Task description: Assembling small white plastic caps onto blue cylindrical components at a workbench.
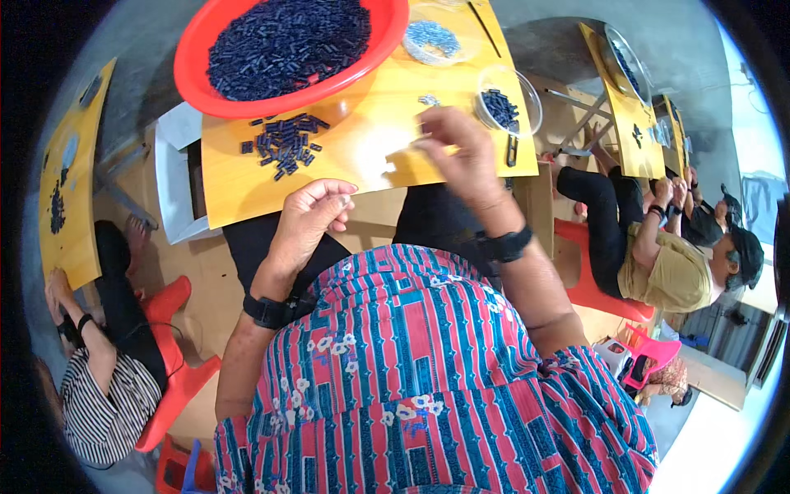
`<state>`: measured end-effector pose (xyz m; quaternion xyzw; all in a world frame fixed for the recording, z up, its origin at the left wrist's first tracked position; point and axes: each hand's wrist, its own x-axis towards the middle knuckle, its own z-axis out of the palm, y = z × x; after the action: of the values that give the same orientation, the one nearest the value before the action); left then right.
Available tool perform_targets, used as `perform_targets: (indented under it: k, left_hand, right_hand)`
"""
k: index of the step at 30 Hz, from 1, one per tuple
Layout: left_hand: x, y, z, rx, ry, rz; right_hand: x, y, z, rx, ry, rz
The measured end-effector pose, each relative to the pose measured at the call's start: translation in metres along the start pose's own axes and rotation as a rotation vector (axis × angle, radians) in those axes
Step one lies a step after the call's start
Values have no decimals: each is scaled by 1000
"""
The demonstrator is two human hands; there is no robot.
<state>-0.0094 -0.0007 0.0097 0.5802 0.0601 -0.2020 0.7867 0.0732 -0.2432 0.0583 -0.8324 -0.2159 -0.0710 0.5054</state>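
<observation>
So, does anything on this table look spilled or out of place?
Nothing stands out as damaged or spilled. A loose heap of dark pieces lies outside the red basin, near the left hand, but it looks gathered rather than scattered.

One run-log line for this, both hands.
left hand: by edge of yellow table, contents unclear | right hand: over table, near small pale pieces, contents unclear | dark pieces: piled beside red basin

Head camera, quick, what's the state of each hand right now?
Left hand: closed in a pinch; whether it holds anything can't be told.
Right hand: curled and blurred; open, closed or holding can't be told.
</observation>
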Motion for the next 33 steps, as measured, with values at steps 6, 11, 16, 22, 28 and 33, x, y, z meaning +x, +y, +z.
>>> perform_targets:
  k: [6, 11, 16, 22, 28, 33]
  left_hand:
    - [-4, -4, -7, 29, -69, 9]
    - [-22, 5, -18, 139, -2, 30]
    - [-28, 12, -22, 281, 120, 162]
    - [-35, 20, -31, 632, 400, 450]
    - [-23, 21, -40, 802, 491, 687]
    - [-22, 29, -47, 810, 650, 754]
  right_hand:
    - [12, 35, -88, -119, 331, 209]
    - [19, 53, -103, -473, 244, 326]
    - [14, 50, -73, -277, 363, 197]
    - [11, 8, -11, -280, 51, -18]
    - [25, -22, 2, -233, -12, -82]
    - [57, -45, 0, -243, -64, -126]
